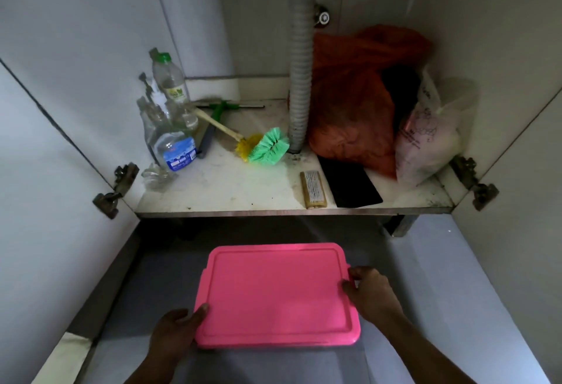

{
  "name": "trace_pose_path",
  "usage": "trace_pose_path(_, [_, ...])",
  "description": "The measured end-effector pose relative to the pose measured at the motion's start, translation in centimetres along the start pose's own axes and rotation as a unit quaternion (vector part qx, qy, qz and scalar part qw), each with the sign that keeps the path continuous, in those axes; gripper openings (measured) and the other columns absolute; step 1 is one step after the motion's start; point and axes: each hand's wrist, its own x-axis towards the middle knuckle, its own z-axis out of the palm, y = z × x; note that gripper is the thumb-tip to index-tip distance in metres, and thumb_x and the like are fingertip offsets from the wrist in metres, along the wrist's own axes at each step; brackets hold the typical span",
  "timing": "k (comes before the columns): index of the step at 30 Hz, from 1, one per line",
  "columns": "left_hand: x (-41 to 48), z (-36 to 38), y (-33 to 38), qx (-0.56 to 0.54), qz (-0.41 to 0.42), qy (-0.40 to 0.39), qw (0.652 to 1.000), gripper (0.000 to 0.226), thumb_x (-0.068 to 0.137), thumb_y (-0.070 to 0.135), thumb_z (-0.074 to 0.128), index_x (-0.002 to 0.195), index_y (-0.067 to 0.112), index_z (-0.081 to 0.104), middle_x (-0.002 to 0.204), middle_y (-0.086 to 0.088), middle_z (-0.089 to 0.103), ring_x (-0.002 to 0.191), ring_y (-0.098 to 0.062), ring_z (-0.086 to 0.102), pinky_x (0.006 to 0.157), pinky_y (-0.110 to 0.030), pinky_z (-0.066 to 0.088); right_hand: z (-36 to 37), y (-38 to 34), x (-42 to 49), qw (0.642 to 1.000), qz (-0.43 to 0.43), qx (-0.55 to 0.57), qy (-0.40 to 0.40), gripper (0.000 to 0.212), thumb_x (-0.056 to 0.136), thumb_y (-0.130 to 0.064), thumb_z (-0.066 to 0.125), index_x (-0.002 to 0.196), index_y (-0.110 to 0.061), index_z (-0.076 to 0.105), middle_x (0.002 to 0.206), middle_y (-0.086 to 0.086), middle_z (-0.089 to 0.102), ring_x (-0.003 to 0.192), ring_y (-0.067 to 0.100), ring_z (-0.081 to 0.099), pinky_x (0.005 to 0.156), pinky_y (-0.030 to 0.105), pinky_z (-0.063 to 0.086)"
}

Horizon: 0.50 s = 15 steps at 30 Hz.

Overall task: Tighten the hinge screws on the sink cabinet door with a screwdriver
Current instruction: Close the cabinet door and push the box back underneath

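A pink lidded box [278, 295] sits low in the view, in front of the open sink cabinet. My left hand [175, 330] grips its near left edge, thumb on the lid. My right hand [369, 291] grips the box's right edge by a small tab. Both cabinet doors stand open. A rusty hinge [115, 189] joins the left door [45, 155] to the cabinet, and another hinge [474, 181] joins the right door [523, 155]. No screwdriver is in view.
On the cabinet shelf [243, 210] stand plastic bottles [170, 116], a green and yellow brush [258, 145], a grey drain hose [301, 73], an orange bag [355, 104], a white bag [431, 137], a soap bar [313, 189] and a black mat [349, 181].
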Motion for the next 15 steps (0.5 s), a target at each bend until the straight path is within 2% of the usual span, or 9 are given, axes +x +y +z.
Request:
trace_pose_path(2, [-0.2, -0.2, 0.9, 0.016, 0.018, 0.012, 1.0, 0.078, 0.07, 0.044, 0.09, 0.124, -0.002, 0.058, 0.112, -0.028, 0.069, 0.104, -0.04, 0.067, 0.094, -0.046, 0.053, -1.1, -0.7, -0.3, 0.999, -0.03, -0.027, -0.019, 0.038, 0.089, -0.044, 0.064, 0.117, -0.019, 0.064, 0.108, 0.002, 0.071, 0.085, 0.015, 0.067, 0.076, 0.029, 0.056])
trace_pose_path(4, [-0.7, -1.1, 2.6, 0.032, 0.051, 0.007, 0.998, 0.078, 0.07, 0.05, 0.084, 0.123, 0.0, 0.056, 0.097, -0.024, 0.071, 0.102, -0.038, 0.068, 0.095, -0.047, 0.052, -3.0, -1.9, -0.9, 0.998, -0.05, -0.041, -0.016, 0.047, 0.09, -0.045, 0.062, 0.128, -0.017, 0.058, 0.117, 0.006, 0.067, 0.1, 0.021, 0.066, 0.082, 0.031, 0.054])
trace_pose_path(6, [-2.4, -2.4, 4.8, 0.071, 0.092, 0.004, 0.993, 0.06, 0.07, 0.063, 0.07, 0.103, 0.014, 0.064, 0.08, -0.008, 0.071, 0.084, -0.025, 0.071, 0.075, -0.036, 0.054, -5.4, -3.8, -1.8, 0.996, -0.066, -0.058, -0.013, 0.05, 0.091, -0.045, 0.059, 0.131, -0.016, 0.057, 0.121, 0.008, 0.066, 0.108, 0.023, 0.064, 0.09, 0.037, 0.053])
trace_pose_path(8, [-4.6, -3.9, 7.5, 0.087, 0.167, 0.0, 0.982, 0.054, 0.063, 0.072, 0.058, 0.076, 0.021, 0.07, 0.057, 0.005, 0.066, 0.061, -0.008, 0.063, 0.053, -0.027, 0.046, -7.9, -6.1, -2.9, 0.994, -0.087, -0.066, 0.005, 0.051, 0.091, -0.046, 0.058, 0.134, -0.019, 0.055, 0.12, 0.008, 0.066, 0.108, 0.024, 0.064, 0.092, 0.041, 0.052])
trace_pose_path(9, [-5.7, -4.6, 9.0, 0.092, 0.19, 0.0, 0.978, 0.049, 0.063, 0.07, 0.058, 0.077, 0.025, 0.073, 0.06, 0.006, 0.069, 0.064, -0.008, 0.064, 0.053, -0.026, 0.047, -9.1, -7.4, -3.5, 0.993, -0.094, -0.064, 0.023, 0.052, 0.09, -0.046, 0.058, 0.135, -0.021, 0.054, 0.12, 0.009, 0.067, 0.108, 0.025, 0.064, 0.092, 0.042, 0.053])
trace_pose_path(10, [-6.8, -5.3, 10.4, 0.094, 0.207, 0.003, 0.974, 0.047, 0.068, 0.066, 0.063, 0.087, 0.025, 0.075, 0.074, 0.004, 0.076, 0.075, -0.013, 0.07, 0.061, -0.026, 0.051, -10.4, -8.6, -4.0, 0.992, -0.103, -0.061, 0.046, 0.052, 0.089, -0.045, 0.06, 0.135, -0.022, 0.053, 0.122, 0.009, 0.066, 0.109, 0.026, 0.064, 0.093, 0.042, 0.052])
trace_pose_path(12, [-8.7, -6.9, 13.2, 0.088, 0.234, 0.01, 0.968, 0.052, 0.08, 0.053, 0.071, 0.118, 0.017, 0.069, 0.111, -0.005, 0.076, 0.103, -0.024, 0.07, 0.085, -0.035, 0.056, -12.7, -11.2, -5.0, 0.988, -0.116, -0.062, 0.086, 0.057, 0.088, -0.042, 0.063, 0.139, -0.019, 0.051, 0.132, 0.012, 0.059, 0.117, 0.029, 0.059, 0.098, 0.038, 0.048])
trace_pose_path(13, [-10.0, -8.1, 14.7, 0.096, 0.247, 0.014, 0.964, 0.054, 0.084, 0.05, 0.071, 0.125, 0.016, 0.065, 0.121, -0.007, 0.072, 0.11, -0.026, 0.068, 0.093, -0.039, 0.055, -13.9, -12.7, -5.8, 0.985, -0.122, -0.066, 0.102, 0.059, 0.088, -0.042, 0.063, 0.141, -0.018, 0.048, 0.136, 0.012, 0.056, 0.119, 0.029, 0.057, 0.098, 0.038, 0.047])
trace_pose_path(15, [-12.8, -10.5, 17.4, 0.1, 0.271, 0.03, 0.957, 0.057, 0.085, 0.051, 0.071, 0.131, 0.019, 0.06, 0.126, -0.008, 0.069, 0.113, -0.025, 0.065, 0.097, -0.037, 0.053, -16.3, -15.6, -7.8, 0.978, -0.143, -0.079, 0.13, 0.058, 0.088, -0.046, 0.062, 0.138, -0.019, 0.05, 0.13, 0.011, 0.06, 0.113, 0.028, 0.059, 0.094, 0.039, 0.05])
